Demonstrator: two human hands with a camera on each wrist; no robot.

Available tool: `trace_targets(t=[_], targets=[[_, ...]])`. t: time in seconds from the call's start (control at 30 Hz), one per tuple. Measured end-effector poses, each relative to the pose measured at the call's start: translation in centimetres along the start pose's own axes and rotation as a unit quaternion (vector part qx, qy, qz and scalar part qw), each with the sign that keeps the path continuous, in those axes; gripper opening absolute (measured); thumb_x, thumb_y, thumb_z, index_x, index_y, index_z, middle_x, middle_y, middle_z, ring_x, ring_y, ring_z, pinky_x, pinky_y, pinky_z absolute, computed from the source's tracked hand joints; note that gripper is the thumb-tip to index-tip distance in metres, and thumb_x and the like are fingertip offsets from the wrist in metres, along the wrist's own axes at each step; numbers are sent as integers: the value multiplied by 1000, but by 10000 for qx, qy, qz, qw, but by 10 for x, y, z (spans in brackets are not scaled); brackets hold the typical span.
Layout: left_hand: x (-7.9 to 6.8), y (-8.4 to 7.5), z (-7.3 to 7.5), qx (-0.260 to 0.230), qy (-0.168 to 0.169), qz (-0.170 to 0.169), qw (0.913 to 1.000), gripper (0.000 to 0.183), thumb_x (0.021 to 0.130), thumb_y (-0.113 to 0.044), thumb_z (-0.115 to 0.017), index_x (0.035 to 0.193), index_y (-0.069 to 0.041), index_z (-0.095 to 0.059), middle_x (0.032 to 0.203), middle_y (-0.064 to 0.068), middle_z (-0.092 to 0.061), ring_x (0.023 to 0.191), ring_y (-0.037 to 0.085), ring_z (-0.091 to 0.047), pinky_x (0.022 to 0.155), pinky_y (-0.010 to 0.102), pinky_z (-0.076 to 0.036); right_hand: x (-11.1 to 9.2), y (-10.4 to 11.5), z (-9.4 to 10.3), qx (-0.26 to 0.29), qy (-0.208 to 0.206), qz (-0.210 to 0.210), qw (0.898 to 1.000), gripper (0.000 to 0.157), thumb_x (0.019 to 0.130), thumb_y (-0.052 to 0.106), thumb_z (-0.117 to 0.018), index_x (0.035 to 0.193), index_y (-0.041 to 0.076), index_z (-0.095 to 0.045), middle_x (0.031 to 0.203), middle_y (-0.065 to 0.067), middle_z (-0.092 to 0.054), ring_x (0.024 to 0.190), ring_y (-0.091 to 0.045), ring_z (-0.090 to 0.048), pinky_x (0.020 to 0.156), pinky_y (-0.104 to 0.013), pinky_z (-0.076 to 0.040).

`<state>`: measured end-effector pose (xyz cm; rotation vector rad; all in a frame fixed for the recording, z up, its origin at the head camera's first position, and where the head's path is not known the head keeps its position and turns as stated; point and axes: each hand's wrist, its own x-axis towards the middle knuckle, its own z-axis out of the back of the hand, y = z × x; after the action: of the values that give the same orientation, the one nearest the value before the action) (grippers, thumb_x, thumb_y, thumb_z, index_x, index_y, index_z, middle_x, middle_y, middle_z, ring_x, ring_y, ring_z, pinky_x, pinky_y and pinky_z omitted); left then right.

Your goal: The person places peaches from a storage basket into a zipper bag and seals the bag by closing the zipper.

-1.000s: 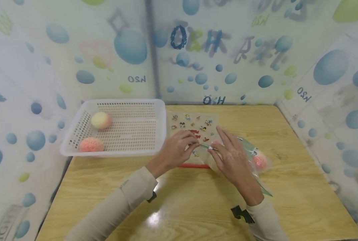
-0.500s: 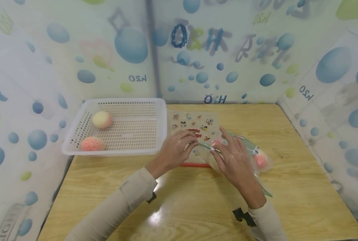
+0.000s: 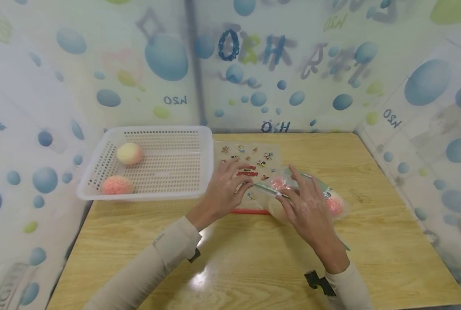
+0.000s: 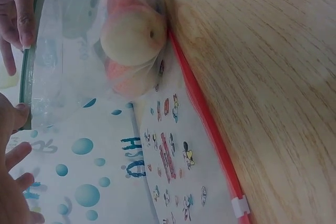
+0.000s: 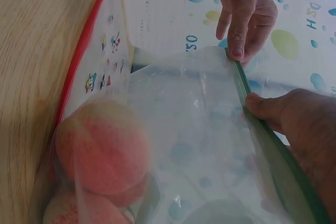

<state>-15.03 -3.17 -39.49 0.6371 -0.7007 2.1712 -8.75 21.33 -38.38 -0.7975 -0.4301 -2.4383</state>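
Note:
A clear zip bag (image 5: 178, 93) with several pink and cream peaches (image 4: 131, 38) in it stands up from the table, its green zip strip (image 5: 286, 163) on top. My left hand (image 3: 224, 189) pinches one end of that strip between thumb and fingers. Further along the strip, my right hand (image 3: 307, 213) pinches it with thumb and forefinger, its other fingers spread. In the right wrist view the left hand (image 5: 244, 17) shows at the far end of the strip. Behind the hands lies a flat bag (image 3: 269, 153) with cartoon prints and a red zip (image 4: 202, 111).
At the left stands a white perforated basket (image 3: 208, 168) with two peaches in it, a cream one (image 3: 129, 154) and a pink one (image 3: 117, 185). Patterned walls (image 3: 311, 112) close off the back and sides of the wooden table (image 3: 238, 267).
My right hand has slid a little to the right along the green strip, so a longer stretch of it shows between the hands. The left hand stays at its end, fingers slightly raised.

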Motion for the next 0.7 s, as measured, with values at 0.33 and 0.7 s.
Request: trace_targets(t=[0.33,0.7], targets=[[0,2,-2,132,-253,-75,9996,8,93,-20,-76,92,-12,-75,142,15,-54,141,38,-36,117,66,-10,-4,0,5,111,80,-71,9999,17,85,11,-81,92,-3,-75,150,-24,-46,118,-43,-57,111,-64,-32],[0,-2,-6,178,-356,34,9992,7,91,-18,-77,90,-11,-76,142,17,-53,140,39,-35,117,64,-15,-9,-3,9,408,134,17,9991,20,92,17,-73,95,-3,-75,147,-20,-50,108,-38,-63,93,-56,-51]])
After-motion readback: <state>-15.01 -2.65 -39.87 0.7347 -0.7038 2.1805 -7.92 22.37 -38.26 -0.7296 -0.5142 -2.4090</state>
